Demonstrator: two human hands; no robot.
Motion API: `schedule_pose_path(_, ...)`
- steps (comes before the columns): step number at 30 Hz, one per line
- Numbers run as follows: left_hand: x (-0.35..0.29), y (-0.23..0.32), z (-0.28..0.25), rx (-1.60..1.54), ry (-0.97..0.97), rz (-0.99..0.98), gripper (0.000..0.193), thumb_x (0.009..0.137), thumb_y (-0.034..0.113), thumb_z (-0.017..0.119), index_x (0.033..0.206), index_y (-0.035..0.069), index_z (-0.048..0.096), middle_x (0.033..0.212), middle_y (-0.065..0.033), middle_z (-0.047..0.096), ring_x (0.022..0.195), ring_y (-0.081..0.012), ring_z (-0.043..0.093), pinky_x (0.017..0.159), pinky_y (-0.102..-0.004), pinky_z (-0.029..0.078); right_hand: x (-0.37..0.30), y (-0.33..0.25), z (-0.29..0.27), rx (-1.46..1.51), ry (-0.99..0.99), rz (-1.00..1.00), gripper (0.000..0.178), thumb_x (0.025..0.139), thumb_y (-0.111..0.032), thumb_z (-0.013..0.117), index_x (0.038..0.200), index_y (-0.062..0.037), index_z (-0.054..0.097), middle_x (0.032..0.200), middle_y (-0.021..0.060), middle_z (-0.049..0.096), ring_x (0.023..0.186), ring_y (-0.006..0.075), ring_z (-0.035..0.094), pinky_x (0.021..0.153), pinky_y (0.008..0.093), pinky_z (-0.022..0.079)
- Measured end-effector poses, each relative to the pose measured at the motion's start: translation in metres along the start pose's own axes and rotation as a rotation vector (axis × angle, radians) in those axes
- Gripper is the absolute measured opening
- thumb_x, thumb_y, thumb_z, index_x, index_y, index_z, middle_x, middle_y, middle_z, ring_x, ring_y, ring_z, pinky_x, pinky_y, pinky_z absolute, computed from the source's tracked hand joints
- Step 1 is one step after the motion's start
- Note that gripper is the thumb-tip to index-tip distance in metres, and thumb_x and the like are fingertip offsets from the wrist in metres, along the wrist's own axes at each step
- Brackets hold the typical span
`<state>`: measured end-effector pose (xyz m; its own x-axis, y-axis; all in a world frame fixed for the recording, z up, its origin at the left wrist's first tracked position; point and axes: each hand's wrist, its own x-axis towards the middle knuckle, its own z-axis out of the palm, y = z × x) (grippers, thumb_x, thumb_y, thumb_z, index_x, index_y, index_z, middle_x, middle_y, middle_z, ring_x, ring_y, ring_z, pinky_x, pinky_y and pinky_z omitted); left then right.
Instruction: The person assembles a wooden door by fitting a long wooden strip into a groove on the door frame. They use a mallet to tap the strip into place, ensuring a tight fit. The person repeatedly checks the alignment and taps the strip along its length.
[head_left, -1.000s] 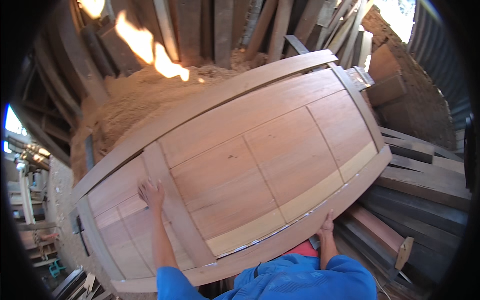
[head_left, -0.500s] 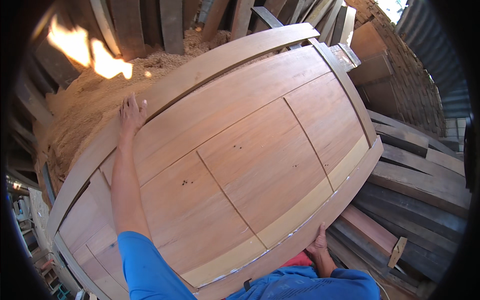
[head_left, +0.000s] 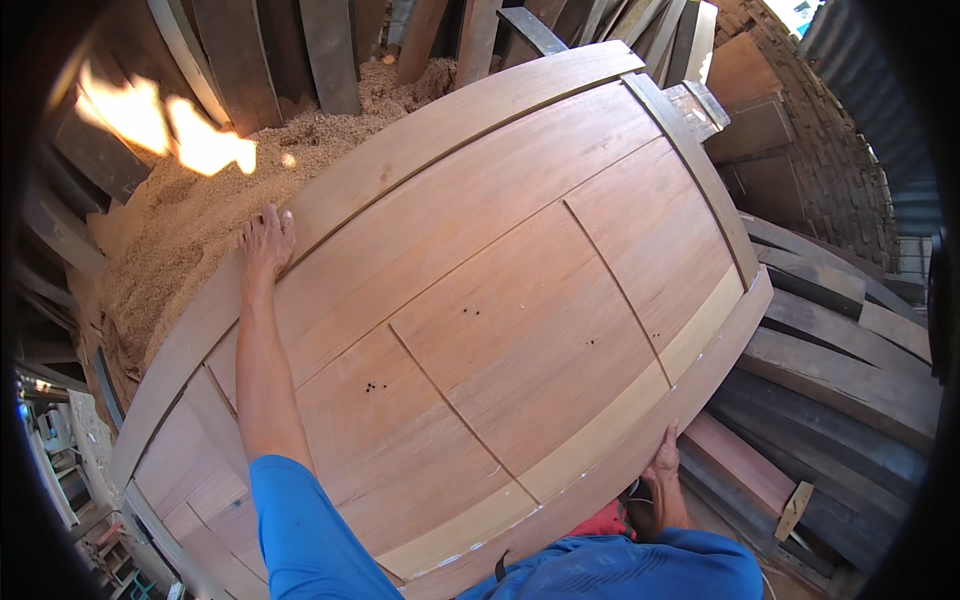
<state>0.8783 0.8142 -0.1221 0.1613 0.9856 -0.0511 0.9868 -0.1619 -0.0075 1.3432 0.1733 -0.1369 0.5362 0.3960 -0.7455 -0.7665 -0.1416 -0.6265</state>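
Note:
A large wooden panel door (head_left: 520, 290) lies slanted across the view, its boards pale pink-brown with grooves between them and a few small dark specks. My left hand (head_left: 266, 245) reaches over it to the long far rail (head_left: 400, 140), its fingers hooked over the outer edge. At the near side, my right hand (head_left: 664, 462) grips the edge of the near rail (head_left: 610, 470), thumb up and the other fingers mostly hidden beneath. Thin white traces, like glue, show along the seam of this near rail. A narrow gap runs inside the far rail.
Sawdust (head_left: 190, 240) is heaped beyond the door, with upright planks (head_left: 330, 55) behind it. Stacked timber (head_left: 830, 370) fills the right side. A metal bar (head_left: 533, 30) sticks out past the far edge. Various items (head_left: 110, 540) crowd the lower left.
The near rail sits tighter against the panels, and less white shows in its seam. My right hand has shifted slightly right and farther away. My left hand keeps its hold on the far rail.

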Motion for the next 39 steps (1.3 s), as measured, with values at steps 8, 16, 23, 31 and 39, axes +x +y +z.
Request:
schedule_pose_path(8, 0.012, 0.007, -0.033, -0.146, -0.169, -0.084, 0.049, 0.101, 0.046, 0.037, 0.124, 0.004, 0.048, 0.129, -0.0285, 0.054, 0.126, -0.0432, 0.046, 0.106, -0.0564, 0.034, 0.010, -0.004, 0.007, 0.015, -0.104, -0.031, 0.077, 0.097, -0.064, 0.039, 0.147, -0.0056, 0.036, 0.142, 0.0175, 0.048, 0.128, 0.0342, 0.049, 0.107, 0.0490, 0.042)
schedule_pose_path(16, 0.001, 0.010, -0.002, 0.000, -0.059, -0.044, 0.053, 0.101, 0.050, 0.035, 0.139, 0.012, 0.042, 0.131, -0.0310, 0.051, 0.126, -0.0455, 0.045, 0.107, -0.0562, 0.032, 0.009, 0.004, -0.021, 0.037, -0.020, 0.083, 0.079, 0.095, -0.067, 0.042, 0.147, -0.0081, 0.036, 0.143, 0.0145, 0.048, 0.129, 0.0334, 0.048, 0.108, 0.0488, 0.040)
schedule_pose_path(23, -0.002, 0.009, 0.003, 0.033, -0.148, -0.030, 0.056, 0.101, 0.051, 0.034, 0.147, 0.020, 0.036, 0.133, -0.0297, 0.050, 0.128, -0.0446, 0.045, 0.109, -0.0556, 0.031, 0.001, 0.001, -0.030, 0.015, -0.025, 0.013, 0.080, 0.094, -0.069, 0.041, 0.147, -0.0094, 0.037, 0.144, 0.0134, 0.048, 0.129, 0.0333, 0.048, 0.108, 0.0486, 0.039)
schedule_pose_path(31, 0.004, 0.020, -0.009, 0.010, -0.180, -0.085, 0.052, 0.101, 0.048, 0.037, 0.142, 0.018, 0.043, 0.135, -0.0281, 0.050, 0.129, -0.0432, 0.045, 0.110, -0.0562, 0.030, 0.007, -0.002, -0.015, 0.005, -0.027, 0.060, 0.082, 0.094, -0.071, 0.036, 0.149, -0.0101, 0.034, 0.148, 0.0142, 0.043, 0.133, 0.0332, 0.043, 0.111, 0.0487, 0.036)
schedule_pose_path(39, 0.015, 0.011, -0.003, -0.026, -0.080, -0.088, 0.048, 0.101, 0.045, 0.038, 0.137, 0.015, 0.048, 0.134, -0.0279, 0.050, 0.129, -0.0414, 0.045, 0.108, -0.0557, 0.031, 0.004, -0.017, 0.013, 0.021, -0.103, 0.070, 0.080, 0.092, -0.071, 0.042, 0.147, -0.0116, 0.039, 0.143, 0.0125, 0.048, 0.128, 0.0312, 0.047, 0.107, 0.0485, 0.040)
